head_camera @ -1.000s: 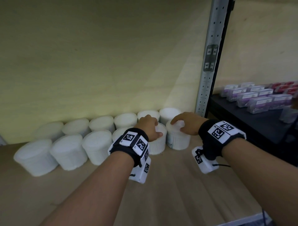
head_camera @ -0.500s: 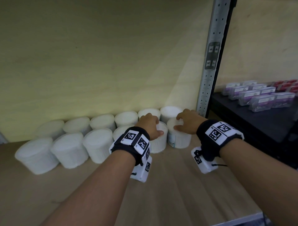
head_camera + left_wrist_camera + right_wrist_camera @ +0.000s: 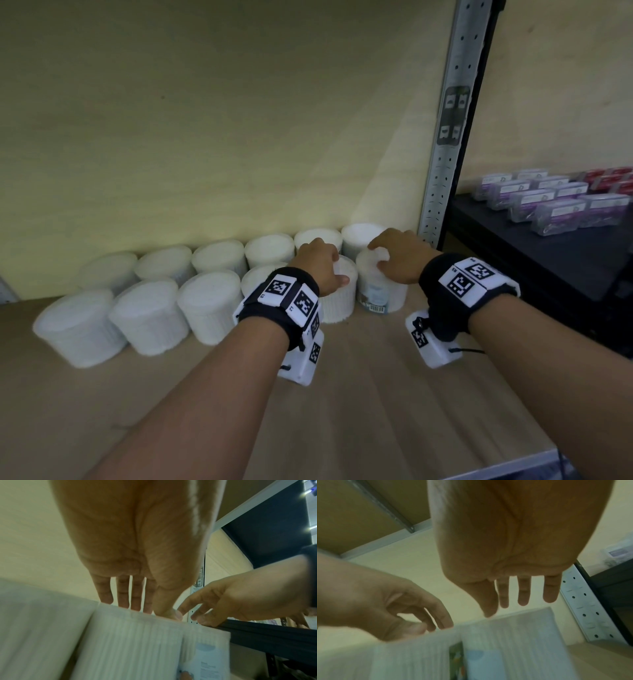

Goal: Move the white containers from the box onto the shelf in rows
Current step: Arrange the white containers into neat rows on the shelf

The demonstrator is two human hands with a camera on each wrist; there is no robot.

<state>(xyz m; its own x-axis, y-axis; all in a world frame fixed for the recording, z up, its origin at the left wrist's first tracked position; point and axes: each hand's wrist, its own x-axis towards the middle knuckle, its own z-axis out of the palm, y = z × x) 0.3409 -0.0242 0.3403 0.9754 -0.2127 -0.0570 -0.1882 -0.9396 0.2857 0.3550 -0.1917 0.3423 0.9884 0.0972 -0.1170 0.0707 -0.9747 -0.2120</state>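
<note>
Two rows of white ribbed containers stand on the wooden shelf (image 3: 376, 394), a back row (image 3: 270, 246) against the wall and a front row (image 3: 147, 315). My left hand (image 3: 318, 267) grips the top of a front-row container (image 3: 337, 301), fingers behind the lid and thumb on its front rim (image 3: 154, 609). To its right stands the end container (image 3: 380, 291), whose blue label with a barcode faces me. My right hand (image 3: 397, 257) hovers over its lid, and in the right wrist view its fingers (image 3: 523, 595) hang straight just above the container (image 3: 513, 642). No box is in view.
A grey perforated upright post (image 3: 445, 154) stands right behind the end container. Beyond it a black shelf (image 3: 513, 260) carries rows of purple and red packets (image 3: 565, 205). Bare wooden shelf lies in front of the containers, up to the front edge (image 3: 496, 469).
Both hands stay over the same two front-row containers and have barely shifted. The right hand's fingers have spread and eased off the lid.
</note>
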